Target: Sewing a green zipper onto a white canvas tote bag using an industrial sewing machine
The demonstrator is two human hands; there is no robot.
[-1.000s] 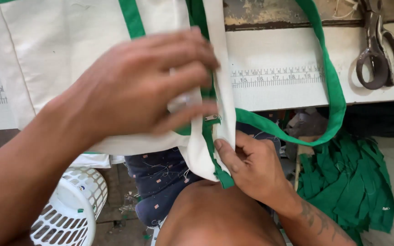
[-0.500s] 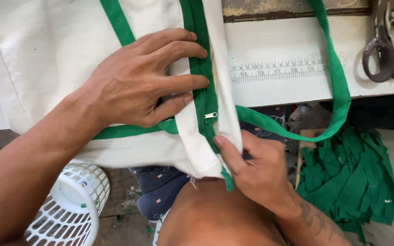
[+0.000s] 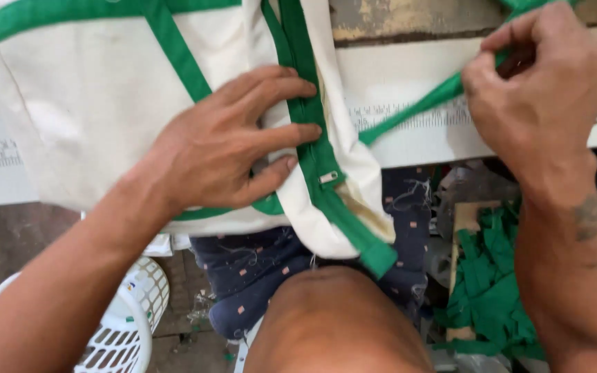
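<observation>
Left hand [image 3: 222,152]: lies flat, palm down, on the cream cloth bag [image 3: 91,117]; the fingers are spread and straight, their tips on the green zipper band [image 3: 312,138]. The grip is open, pressing rather than holding anything.
Right hand [image 3: 540,90]: raised over the far edge of the surface [image 3: 409,138]; thumb and forefinger are pinched shut on the green strap [image 3: 416,110], which runs taut from the bag's edge up into that pinch.
Bag: lies on the pale surface with its lower corner hanging off the near edge, above the person's bare knee [image 3: 333,318]. Green tape crosses its face and rims the top.
Zipper pull [image 3: 327,177]: small, metal, set in the green band just below the left fingertips.
Doing it well: judged from the taut strap, the left palm should bear down firmly so the bag does not slide while the right hand draws the strap; keeping the strap flat and untwisted in the pinch would help it lie true against the band.
Risk: the overhanging corner could drag the bag toward the knee if the pressure eases.
Around: a white plastic basket [image 3: 126,324] on the floor at lower left, dark patterned cloth [image 3: 257,276] under the surface, green fabric scraps [image 3: 492,290] at lower right.
</observation>
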